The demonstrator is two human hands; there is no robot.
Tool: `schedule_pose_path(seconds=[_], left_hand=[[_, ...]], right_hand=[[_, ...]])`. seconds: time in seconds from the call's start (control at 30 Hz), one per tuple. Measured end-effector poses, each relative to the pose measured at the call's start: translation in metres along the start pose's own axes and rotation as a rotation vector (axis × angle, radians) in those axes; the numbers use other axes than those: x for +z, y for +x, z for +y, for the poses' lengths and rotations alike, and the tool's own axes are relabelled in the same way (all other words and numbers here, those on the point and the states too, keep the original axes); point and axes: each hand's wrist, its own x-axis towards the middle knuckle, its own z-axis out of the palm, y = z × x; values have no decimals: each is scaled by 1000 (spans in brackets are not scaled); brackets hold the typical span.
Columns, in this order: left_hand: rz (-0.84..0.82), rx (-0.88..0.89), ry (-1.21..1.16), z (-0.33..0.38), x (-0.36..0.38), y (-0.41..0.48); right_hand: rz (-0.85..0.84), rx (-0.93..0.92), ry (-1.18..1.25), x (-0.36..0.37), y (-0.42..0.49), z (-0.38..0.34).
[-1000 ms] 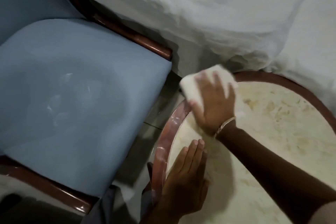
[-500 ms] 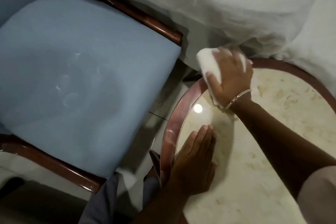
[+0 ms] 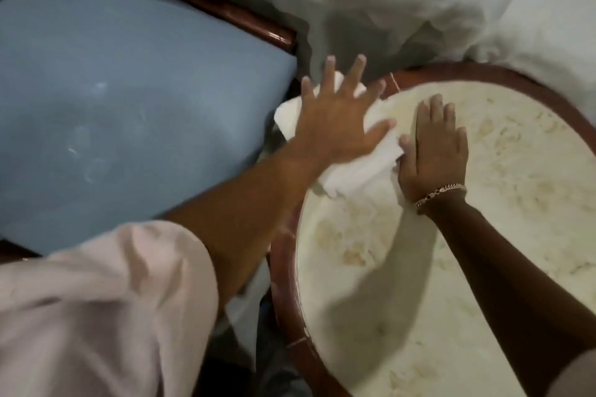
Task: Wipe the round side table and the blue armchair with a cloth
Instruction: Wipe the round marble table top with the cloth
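Marbled desk (image 3: 451,267) nearest carries the right hand (image 3: 438,151), now flat beside the cloth (image 3: 351,167), which the left hand (image 3: 335,126) has taken over, fingers spread pressing it at the rim, suggesting the blue armchair (image 3: 129,106) beyond comes next.

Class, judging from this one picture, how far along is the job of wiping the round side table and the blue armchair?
Done: nothing can be confirmed; the round side table shows no clear wiped patch. In hand: the left hand presses flat on the white cloth at the table's left rim, the right hand flat beside it. Left: the blue armchair, whose seat shows pale smudges, looks unwiped.
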Motion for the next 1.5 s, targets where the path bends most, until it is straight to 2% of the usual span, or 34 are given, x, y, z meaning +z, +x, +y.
schedule_pose_path(seconds=[0.07, 0.13, 0.23, 0.3, 0.4, 0.47, 0.53, 0.63, 0.73, 0.8, 0.87, 0.93, 1.0, 1.03, 1.1, 1.17, 1.2, 1.3, 1.33, 1.4, 1.5], left_hand=[[14, 0, 38, -6, 9, -13], [83, -80, 47, -3, 15, -61], [-4, -121, 34, 1, 23, -142], [-22, -122, 10, -6, 20, -134], [17, -319, -16, -2, 8, -79], [51, -401, -23, 7, 17, -90], [34, -398, -17, 24, 32, -157], [-115, -366, -17, 49, 51, -255], [-114, -334, -20, 55, 53, -234], [-87, -282, -17, 62, 42, -200], [-45, -323, -151, 68, 31, -175], [26, -447, -453, 65, 19, -157], [89, -491, -813, 53, 5, -139], [110, -464, -897, 44, 0, -131], [105, -352, -917, 22, -4, -116], [10, -194, -845, 6, -1, -98], [-48, -59, -698, 2, 4, -92], [-139, 426, -2, 5, 33, -85], [-144, 501, 110, 9, 40, -86], [-64, 522, 193, 12, 53, -83], [16, 516, 228, 22, 60, -68]], right_hand=[[53, 22, -41, 5, -2, 6], [68, 4, -31, 5, 0, 5], [58, 8, -10, 2, -2, 2], [70, 9, -25, 3, -3, 2], [71, -6, -42, 3, -2, 2], [71, -2, -19, 1, -2, 3], [58, 5, 2, -1, -4, 1], [7, 18, 8, -8, -7, -1], [-59, 76, 97, -16, -10, -11], [-48, 170, 302, -23, -38, -23], [168, 262, 557, -28, -102, -46], [351, 317, 706, -28, -177, -83], [282, 301, 692, -18, -217, -129], [182, 275, 566, -9, -223, -149], [51, 255, 255, 14, -216, -177], [51, 252, 138, 29, -217, -175], [82, 241, 121, 36, -232, -169], [40, 247, 43, 42, -310, -144], [25, 327, 24, 40, -335, -126], [20, 600, 11, 26, -354, -68], [14, 1018, 13, -3, -321, 45]])
